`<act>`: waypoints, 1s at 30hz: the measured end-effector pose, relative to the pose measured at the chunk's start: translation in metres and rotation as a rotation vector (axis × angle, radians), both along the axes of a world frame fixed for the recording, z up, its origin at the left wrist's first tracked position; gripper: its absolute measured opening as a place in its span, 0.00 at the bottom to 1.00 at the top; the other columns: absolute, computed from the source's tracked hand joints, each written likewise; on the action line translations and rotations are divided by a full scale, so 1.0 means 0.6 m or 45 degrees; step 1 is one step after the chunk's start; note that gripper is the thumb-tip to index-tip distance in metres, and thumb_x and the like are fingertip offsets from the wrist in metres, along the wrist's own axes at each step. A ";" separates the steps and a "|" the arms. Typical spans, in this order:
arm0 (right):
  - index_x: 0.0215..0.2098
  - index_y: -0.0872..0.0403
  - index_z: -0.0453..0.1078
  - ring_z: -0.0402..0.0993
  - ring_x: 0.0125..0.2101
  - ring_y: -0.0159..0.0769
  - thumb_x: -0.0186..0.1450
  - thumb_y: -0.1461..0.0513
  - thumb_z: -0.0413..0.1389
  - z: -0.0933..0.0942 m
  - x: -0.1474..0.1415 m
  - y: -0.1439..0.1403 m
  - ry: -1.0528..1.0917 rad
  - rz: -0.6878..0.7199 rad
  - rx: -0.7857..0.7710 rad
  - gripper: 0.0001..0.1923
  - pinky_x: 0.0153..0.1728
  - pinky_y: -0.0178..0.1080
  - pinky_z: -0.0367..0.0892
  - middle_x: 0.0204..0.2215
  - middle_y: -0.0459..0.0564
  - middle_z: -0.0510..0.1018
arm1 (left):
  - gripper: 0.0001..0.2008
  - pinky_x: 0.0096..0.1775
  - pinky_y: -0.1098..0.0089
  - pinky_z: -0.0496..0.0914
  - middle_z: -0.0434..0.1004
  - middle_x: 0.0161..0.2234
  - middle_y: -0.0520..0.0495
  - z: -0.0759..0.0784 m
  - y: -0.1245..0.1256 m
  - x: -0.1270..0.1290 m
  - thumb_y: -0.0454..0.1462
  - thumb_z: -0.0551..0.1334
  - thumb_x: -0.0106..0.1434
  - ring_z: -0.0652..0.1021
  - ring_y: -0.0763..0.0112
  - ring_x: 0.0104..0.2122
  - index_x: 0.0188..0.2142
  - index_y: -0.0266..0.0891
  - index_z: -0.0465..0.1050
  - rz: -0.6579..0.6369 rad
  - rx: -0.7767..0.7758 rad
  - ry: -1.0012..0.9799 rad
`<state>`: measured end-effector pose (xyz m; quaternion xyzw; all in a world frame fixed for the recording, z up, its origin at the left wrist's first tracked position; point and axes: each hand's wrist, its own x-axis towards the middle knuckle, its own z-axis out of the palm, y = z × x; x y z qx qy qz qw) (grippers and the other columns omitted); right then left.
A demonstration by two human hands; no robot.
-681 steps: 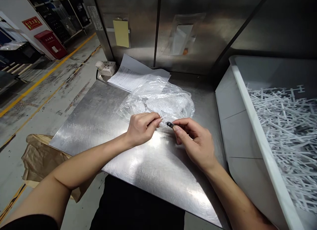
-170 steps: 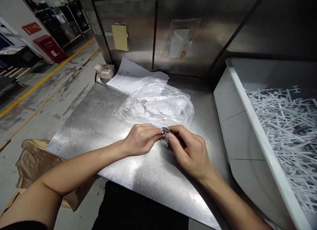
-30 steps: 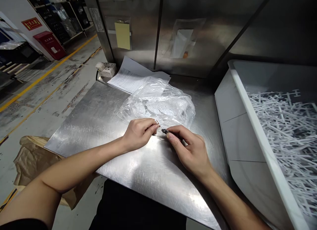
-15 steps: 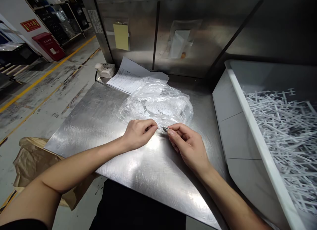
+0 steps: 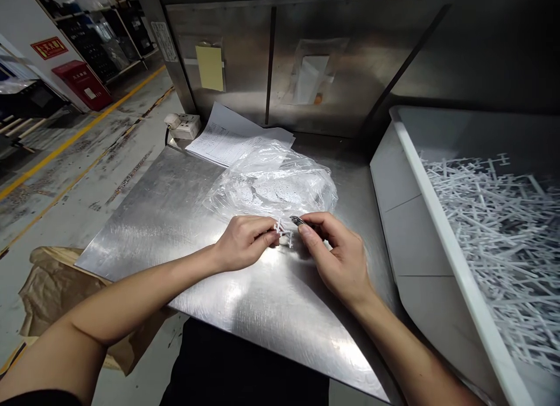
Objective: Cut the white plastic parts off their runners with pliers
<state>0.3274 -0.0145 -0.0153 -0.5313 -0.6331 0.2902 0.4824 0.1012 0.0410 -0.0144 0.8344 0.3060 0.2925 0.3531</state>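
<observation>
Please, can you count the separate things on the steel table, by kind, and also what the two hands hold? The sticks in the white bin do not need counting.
Clear plastic bag: 1
Stack of printed papers: 1
White power socket: 1
Small white plastic frame piece, held by the left hand: 1
Small dark cutting tool, held by the right hand: 1
Total: 5

A small white cross-shaped plastic piece [image 5: 283, 233] now shows at the left hand's [image 5: 245, 242] fingertips, just in front of the clear plastic bag [image 5: 271, 181]; half a second ago it was hidden. The right hand [image 5: 339, 257] has drawn its dark tool [image 5: 298, 221], probably small nippers, slightly away from it.
</observation>
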 end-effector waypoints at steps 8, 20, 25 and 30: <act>0.47 0.50 0.77 0.78 0.32 0.38 0.78 0.57 0.58 0.010 -0.003 -0.005 -0.100 0.127 0.126 0.07 0.35 0.41 0.72 0.37 0.49 0.85 | 0.14 0.41 0.68 0.73 0.85 0.34 0.48 0.002 -0.002 0.001 0.38 0.56 0.79 0.83 0.68 0.35 0.37 0.39 0.77 -0.141 0.012 0.033; 0.46 0.50 0.77 0.77 0.29 0.36 0.78 0.57 0.58 0.007 -0.002 -0.007 -0.106 0.151 0.102 0.07 0.32 0.40 0.71 0.35 0.48 0.85 | 0.14 0.41 0.69 0.74 0.84 0.33 0.49 0.004 -0.001 -0.001 0.38 0.57 0.80 0.84 0.69 0.34 0.38 0.39 0.77 -0.210 -0.006 0.005; 0.45 0.51 0.78 0.79 0.31 0.37 0.78 0.56 0.58 0.005 -0.003 -0.006 -0.036 0.139 0.020 0.09 0.32 0.39 0.70 0.35 0.48 0.86 | 0.15 0.41 0.70 0.76 0.85 0.34 0.48 0.007 0.003 0.000 0.40 0.57 0.81 0.84 0.70 0.35 0.38 0.38 0.78 -0.238 -0.123 0.014; 0.40 0.52 0.79 0.72 0.27 0.35 0.75 0.53 0.60 -0.001 -0.004 0.000 0.080 0.061 -0.126 0.12 0.29 0.38 0.66 0.28 0.46 0.80 | 0.14 0.43 0.71 0.74 0.86 0.36 0.49 0.003 0.001 0.005 0.38 0.58 0.81 0.85 0.71 0.36 0.39 0.39 0.79 -0.178 -0.133 0.024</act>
